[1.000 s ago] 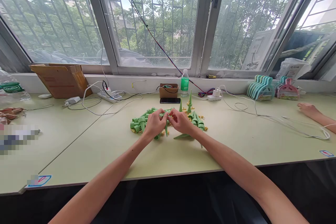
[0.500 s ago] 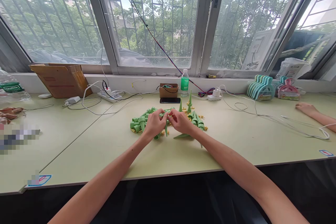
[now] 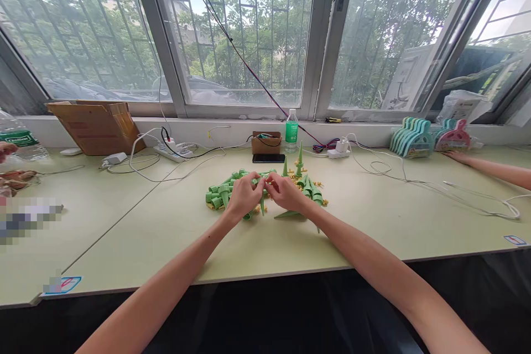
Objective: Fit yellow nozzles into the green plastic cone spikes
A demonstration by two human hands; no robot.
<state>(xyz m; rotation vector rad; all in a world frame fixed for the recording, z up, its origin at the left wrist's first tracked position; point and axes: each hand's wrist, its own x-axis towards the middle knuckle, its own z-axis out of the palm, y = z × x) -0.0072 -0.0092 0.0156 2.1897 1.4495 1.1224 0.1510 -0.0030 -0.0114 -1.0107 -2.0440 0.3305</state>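
Note:
My left hand (image 3: 244, 194) is pinched on a slim green plastic cone (image 3: 263, 207), whose pointed end hangs down below the fingers. My right hand (image 3: 285, 192) meets it fingertip to fingertip, closed in a pinch; what lies between its fingers is hidden. Left of my hands lies a heap of green cup-ended plastic pieces (image 3: 215, 198). On the right are more green cones (image 3: 312, 190) and small yellow plastic pieces (image 3: 318, 183), and one green spiked piece (image 3: 299, 164) stands upright behind. Another green cone (image 3: 287, 214) lies flat under my right wrist.
Behind the heap are a black phone (image 3: 269, 158), a small cardboard box (image 3: 266, 142) and a green-labelled bottle (image 3: 291, 128). Power strips (image 3: 173, 150) and white cables spread along the wall. Dustpan-shaped teal pieces (image 3: 410, 138) stand right, near another person's hand (image 3: 454, 157); another hand (image 3: 7, 149) shows at left.
My own hands stay almost in place. The other person's hand on the right has moved back and left to the pink dustpan-shaped piece. Another hand has appeared at the left edge.

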